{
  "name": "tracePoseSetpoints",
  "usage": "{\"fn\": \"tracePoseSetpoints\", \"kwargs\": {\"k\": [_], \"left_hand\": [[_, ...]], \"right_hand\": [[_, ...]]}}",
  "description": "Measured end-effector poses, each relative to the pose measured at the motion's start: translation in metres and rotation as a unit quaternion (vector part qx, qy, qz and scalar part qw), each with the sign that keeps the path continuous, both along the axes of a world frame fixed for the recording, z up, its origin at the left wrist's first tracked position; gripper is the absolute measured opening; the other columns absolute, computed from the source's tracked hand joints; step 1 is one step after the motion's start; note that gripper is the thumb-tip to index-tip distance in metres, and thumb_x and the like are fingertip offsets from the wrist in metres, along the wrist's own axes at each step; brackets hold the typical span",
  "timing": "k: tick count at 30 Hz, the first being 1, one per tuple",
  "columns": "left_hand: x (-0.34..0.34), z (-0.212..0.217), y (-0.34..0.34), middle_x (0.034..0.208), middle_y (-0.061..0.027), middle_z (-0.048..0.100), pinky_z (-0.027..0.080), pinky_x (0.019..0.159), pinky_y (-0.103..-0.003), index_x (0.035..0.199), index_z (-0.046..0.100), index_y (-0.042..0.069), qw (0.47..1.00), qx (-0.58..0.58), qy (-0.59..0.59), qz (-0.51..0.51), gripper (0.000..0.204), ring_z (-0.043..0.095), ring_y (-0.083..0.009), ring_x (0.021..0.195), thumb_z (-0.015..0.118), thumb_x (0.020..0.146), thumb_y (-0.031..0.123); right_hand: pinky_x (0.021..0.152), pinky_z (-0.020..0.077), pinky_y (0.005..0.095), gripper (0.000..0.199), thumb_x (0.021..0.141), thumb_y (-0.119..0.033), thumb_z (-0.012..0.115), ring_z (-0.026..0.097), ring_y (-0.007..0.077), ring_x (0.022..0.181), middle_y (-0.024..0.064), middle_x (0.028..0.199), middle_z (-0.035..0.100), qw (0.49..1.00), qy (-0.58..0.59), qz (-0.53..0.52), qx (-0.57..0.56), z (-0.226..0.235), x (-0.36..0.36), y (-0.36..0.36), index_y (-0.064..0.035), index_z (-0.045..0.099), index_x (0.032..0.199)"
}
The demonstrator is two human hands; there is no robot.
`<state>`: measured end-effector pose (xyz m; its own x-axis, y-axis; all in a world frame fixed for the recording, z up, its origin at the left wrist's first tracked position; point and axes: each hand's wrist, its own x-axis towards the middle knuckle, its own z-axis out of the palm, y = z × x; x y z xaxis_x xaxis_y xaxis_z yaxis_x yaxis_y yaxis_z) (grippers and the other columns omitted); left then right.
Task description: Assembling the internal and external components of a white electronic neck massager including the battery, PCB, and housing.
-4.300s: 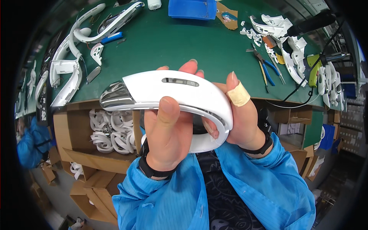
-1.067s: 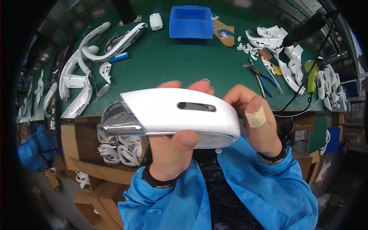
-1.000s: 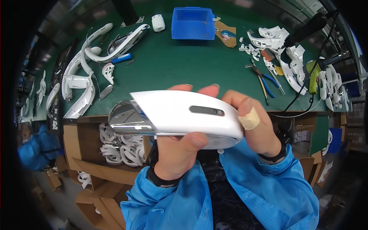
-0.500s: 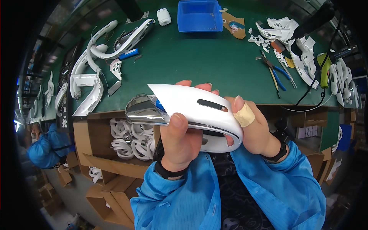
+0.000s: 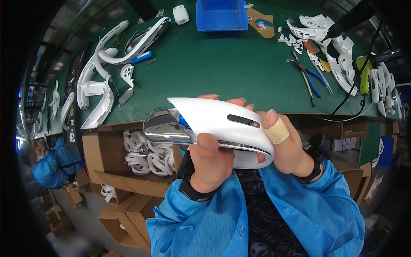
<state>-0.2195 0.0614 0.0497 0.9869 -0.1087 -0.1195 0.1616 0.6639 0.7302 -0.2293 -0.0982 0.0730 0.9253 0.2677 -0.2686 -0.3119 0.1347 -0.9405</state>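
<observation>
White shell (image 5: 222, 124): curved plastic cover with a dark oval slot on its top face and a shiny chrome piece (image 5: 165, 126) at its left end; held up in front of the chest, just below the near edge of the green bench (image 5: 222, 68).
Left hand (image 5: 209, 165): wrapped around the underside of the shell, thumb pressed on its lower rim, fingers curled shut behind it (tips showing above the top edge).
Right hand (image 5: 287, 145): closed on the right end of the shell, a tan bandage on the raised finger, a dark band at the wrist.
Sleeves: bright blue on both forearms.
Bench, far side: blue tray (image 5: 220, 15) near the back edge.
Bench, left: long white curved parts (image 5: 100, 92) lying in a loose group.
Bench, right: blue-handled pliers (image 5: 310, 77) beside more white parts and a yellow-green tool (image 5: 364, 75).
Below the bench: cardboard bins (image 5: 128, 171) holding white parts.
Far left: another person in blue (partly cut off by the rim).
</observation>
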Motion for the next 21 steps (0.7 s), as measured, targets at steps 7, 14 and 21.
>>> {"fn": "tracePoseSetpoints", "kwargs": {"k": [7,14,21], "left_hand": [[0.005,-0.004,-0.006,0.121,-0.0191,0.062,0.056,0.099,-0.048,0.137,0.039,0.010,0.999,0.005,-0.046,0.018,0.100,0.064,-0.0349,0.114,0.077,0.071,0.075],[0.000,-0.004,0.000,0.120,-0.0148,0.059,0.054,0.098,-0.044,0.144,0.041,0.009,0.996,-0.005,-0.091,-0.025,0.106,0.064,-0.0307,0.112,0.056,0.073,0.087],[-0.019,0.001,0.024,0.118,-0.0218,0.062,0.059,0.093,-0.047,0.141,0.037,0.005,0.998,-0.005,-0.048,-0.028,0.091,0.068,-0.0364,0.110,0.076,0.083,0.064]], "right_hand": [[0.059,0.0428,0.0278,0.058,0.110,-0.047,0.039,0.053,0.0082,0.068,0.0030,0.071,0.058,0.997,-0.070,0.003,-0.028,-0.004,0.004,-0.001,0.0018,0.062,0.088],[0.059,0.0405,0.0292,0.053,0.107,-0.044,0.046,0.049,0.0103,0.068,0.0041,0.069,0.054,0.989,-0.137,-0.026,-0.051,-0.012,-0.002,0.003,0.0007,0.058,0.083],[0.049,0.0383,0.0361,0.058,0.094,-0.054,0.066,0.048,0.0261,0.052,0.0122,0.062,0.048,0.961,-0.246,0.008,-0.128,-0.011,-0.004,0.010,-0.0026,0.049,0.073]]}}
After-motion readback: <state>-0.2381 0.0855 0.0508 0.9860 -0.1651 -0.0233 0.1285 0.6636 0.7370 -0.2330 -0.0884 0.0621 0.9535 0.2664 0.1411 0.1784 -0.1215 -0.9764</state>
